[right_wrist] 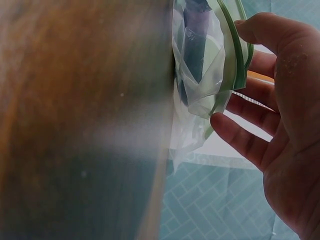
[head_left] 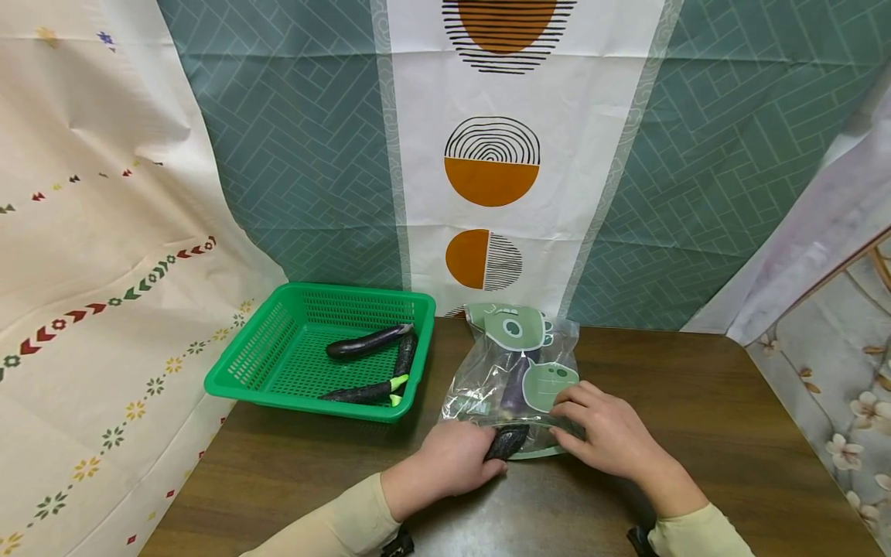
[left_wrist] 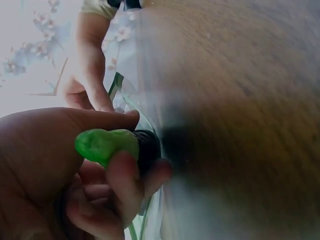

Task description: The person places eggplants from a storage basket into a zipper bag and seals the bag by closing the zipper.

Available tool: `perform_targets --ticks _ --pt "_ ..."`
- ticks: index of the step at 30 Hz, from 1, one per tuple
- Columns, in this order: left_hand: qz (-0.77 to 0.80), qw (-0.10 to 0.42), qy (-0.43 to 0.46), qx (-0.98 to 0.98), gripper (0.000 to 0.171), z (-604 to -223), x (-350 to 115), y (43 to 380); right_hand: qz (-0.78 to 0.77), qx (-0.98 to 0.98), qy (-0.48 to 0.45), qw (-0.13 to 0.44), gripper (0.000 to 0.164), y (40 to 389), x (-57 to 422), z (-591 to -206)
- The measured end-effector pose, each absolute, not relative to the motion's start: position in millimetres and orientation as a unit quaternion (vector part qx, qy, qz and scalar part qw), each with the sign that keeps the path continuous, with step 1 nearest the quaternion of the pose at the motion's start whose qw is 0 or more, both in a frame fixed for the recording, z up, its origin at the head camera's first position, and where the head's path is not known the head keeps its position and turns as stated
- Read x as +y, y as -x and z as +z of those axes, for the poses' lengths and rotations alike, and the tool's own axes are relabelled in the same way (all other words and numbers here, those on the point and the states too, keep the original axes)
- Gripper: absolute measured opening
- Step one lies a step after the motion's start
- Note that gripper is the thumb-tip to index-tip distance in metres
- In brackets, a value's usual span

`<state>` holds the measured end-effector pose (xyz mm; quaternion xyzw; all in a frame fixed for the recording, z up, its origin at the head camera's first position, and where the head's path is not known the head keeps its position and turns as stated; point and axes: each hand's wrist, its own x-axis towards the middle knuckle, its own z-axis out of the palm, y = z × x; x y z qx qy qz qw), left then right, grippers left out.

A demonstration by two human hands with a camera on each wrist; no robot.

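Note:
A clear zip bag [head_left: 480, 387] with green cartoon prints lies on the table, its mouth facing me. Inside it shows a purple eggplant [head_left: 513, 387]. My left hand [head_left: 452, 458] grips a dark, bumpy, cucumber-shaped vegetable [head_left: 508, 442] at the bag's mouth, its far end in the opening. Its bright green end [left_wrist: 107, 145] pokes out between thumb and fingers in the left wrist view. At the right side of the mouth, my right hand [head_left: 605, 429] holds the bag's edge; the right wrist view shows the thumb against the green zip strip [right_wrist: 235, 45].
Left of the bag stands a green plastic basket [head_left: 237, 387]. In it lie a smooth dark eggplant [head_left: 365, 343] and dark bumpy vegetables [head_left: 358, 393] with green ends. A patterned cloth [head_left: 487, 255] hangs behind the wooden table [head_left: 668, 379], with a floral cloth [head_left: 849, 418] at the right.

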<state>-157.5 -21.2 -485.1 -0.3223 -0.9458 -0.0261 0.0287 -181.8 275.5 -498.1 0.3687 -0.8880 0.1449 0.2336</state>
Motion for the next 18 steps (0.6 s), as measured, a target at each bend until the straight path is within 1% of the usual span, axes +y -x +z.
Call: perform_targets --ticks 4,11,18 --pt "-0.041 0.012 0.305 -0.951 0.04 -481.5 -21.6 156.5 0.143 -0.888 -0.37 0.234 0.023 182.0 275.4 -498.3" --pt "-0.086 -0.011 0.303 -0.949 0.033 -482.7 -26.5 157.6 0.143 -0.888 -0.371 0.232 0.023 181.7 275.1 -497.3" --pt "-0.136 -0.058 0.299 -0.943 0.026 -478.0 -32.2 156.3 0.143 -0.889 -0.371 0.228 0.023 181.7 275.0 -497.1"
